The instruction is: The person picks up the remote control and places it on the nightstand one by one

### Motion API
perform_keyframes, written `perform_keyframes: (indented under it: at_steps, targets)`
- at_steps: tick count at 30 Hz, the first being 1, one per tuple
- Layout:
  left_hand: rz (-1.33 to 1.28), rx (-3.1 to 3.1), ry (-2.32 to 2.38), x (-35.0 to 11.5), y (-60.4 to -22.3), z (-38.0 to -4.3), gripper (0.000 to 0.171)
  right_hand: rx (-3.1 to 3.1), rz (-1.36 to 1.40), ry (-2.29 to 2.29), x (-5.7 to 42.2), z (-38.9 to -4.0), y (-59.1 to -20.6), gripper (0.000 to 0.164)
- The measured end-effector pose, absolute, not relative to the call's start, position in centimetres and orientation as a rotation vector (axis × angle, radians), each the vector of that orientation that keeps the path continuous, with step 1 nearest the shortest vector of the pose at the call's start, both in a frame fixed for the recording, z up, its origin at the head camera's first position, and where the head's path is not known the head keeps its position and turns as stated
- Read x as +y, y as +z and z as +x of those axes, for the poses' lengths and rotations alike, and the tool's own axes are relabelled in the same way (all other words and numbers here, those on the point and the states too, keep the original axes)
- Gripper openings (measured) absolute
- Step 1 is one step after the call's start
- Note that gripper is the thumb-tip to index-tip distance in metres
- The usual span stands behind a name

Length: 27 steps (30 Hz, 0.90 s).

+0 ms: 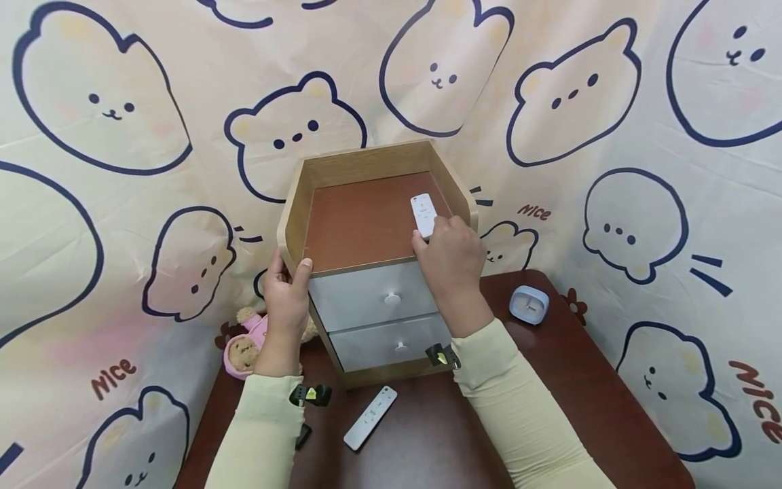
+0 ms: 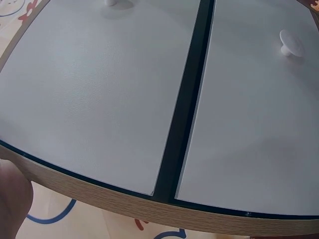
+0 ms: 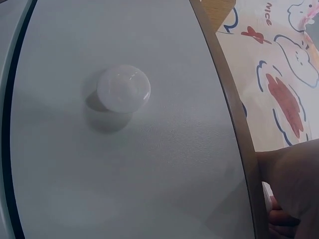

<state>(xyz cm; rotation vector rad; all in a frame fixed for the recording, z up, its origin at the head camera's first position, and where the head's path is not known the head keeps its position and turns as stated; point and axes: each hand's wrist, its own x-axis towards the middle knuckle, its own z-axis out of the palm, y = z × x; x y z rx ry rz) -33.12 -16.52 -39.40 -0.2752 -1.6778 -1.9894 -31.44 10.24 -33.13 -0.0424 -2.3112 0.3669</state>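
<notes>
Pinches the small white remote (image 1: 423, 209) by its near end in the right grip (image 1: 455, 255), between thumb and fingers, over the right part of the brown top board (image 1: 360, 221), inside the wooden rim (image 1: 366, 161). Cannot tell whether resting on the board or held just above it. Clasps the front left corner of the cabinet (image 1: 339, 309) in the left grip (image 1: 287, 299), with thumb over the front edge and fingers on the outer side, presumably to steady it.

Looks, as a judgement, like the step of setting the small white remote on top, though could equally be lifting it off. If placing, calls next for lowering it flat, spreading the right thumb and fingers, then drawing back without knocking the rim. If lifting, calls for keeping the pinch and raising it clear. Either way, calls for holding the cabinet firm from the left.

See both drawers (image 1: 360, 299) closed. Note also the longer white remote (image 1: 370, 418), lying on the desk (image 1: 427, 435) in front of the cabinet, well apart from the right grip.
</notes>
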Motion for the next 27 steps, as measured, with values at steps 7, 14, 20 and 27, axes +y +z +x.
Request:
perform_keyframes:
  at_steps: [7, 14, 20, 27]
  targets:
    - [-0.274, -1.674, -1.991, -16.5, -39.4, -33.1, 0.055, -2.344, -0.039, 0.362, 10.2, -31.2, -32.9, 0.050]
    - [-0.253, -1.688, -1.987, -16.5, -39.5, -33.1, 0.055, -2.379, -0.061, 0.372, 10.3, -31.0, -32.5, 0.055]
    - [-0.260, -1.677, -1.982, -16.4, -39.5, -33.2, 0.055, -2.374, -0.053, 0.430, 10.4, -30.8, -32.6, 0.059]
    - [-0.280, -1.664, -1.984, -16.3, -39.5, -33.1, 0.055, -2.259, 0.018, 0.530, 10.7, -30.8, -33.9, 0.059]
